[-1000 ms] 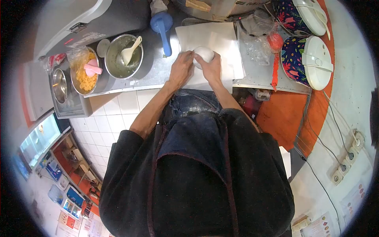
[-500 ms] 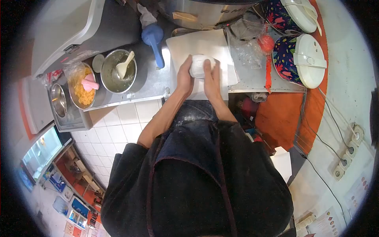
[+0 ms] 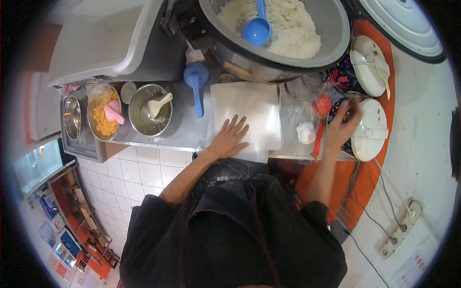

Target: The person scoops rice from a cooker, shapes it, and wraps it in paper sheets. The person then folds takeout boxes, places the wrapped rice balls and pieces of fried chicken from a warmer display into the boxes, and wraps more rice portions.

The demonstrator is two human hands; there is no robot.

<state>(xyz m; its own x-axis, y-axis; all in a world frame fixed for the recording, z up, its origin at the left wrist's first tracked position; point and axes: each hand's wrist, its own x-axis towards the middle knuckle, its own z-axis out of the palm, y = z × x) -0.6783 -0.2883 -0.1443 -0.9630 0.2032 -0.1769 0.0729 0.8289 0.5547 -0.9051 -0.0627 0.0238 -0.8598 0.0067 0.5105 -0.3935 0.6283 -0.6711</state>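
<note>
My left hand (image 3: pixel 230 138) lies flat, fingers spread, on a stack of pale paper sheets (image 3: pixel 252 103). To the right, my right hand (image 3: pixel 342 126) is raised beside a dark floral container with a white lid (image 3: pixel 374 122). Its fingers are apart and slightly bent, and I see nothing in them; whether they touch the container I cannot tell. Between the paper and this hand sits a small white wrapped bundle (image 3: pixel 306 132) on the steel counter. Beyond the paper, a large open rice cooker (image 3: pixel 343 36) holds white rice (image 3: pixel 297 36) with a blue scoop (image 3: pixel 257 31) in it.
Left of the paper lie a blue ladle-like scoop (image 3: pixel 197 86), a steel bowl (image 3: pixel 135 122) with a cream spoon, and a bowl of orange shreds (image 3: pixel 103 120) with a pink scoop. A second floral container (image 3: pixel 367 57), clear plastic and a red ball-like item (image 3: pixel 321 104) are at right.
The hands have parted: the round white bundle is out of them, and a white bundle now sits to the right. My right hand moved right; the left flattened on the paper. The view shifted forward, revealing the rice.
</note>
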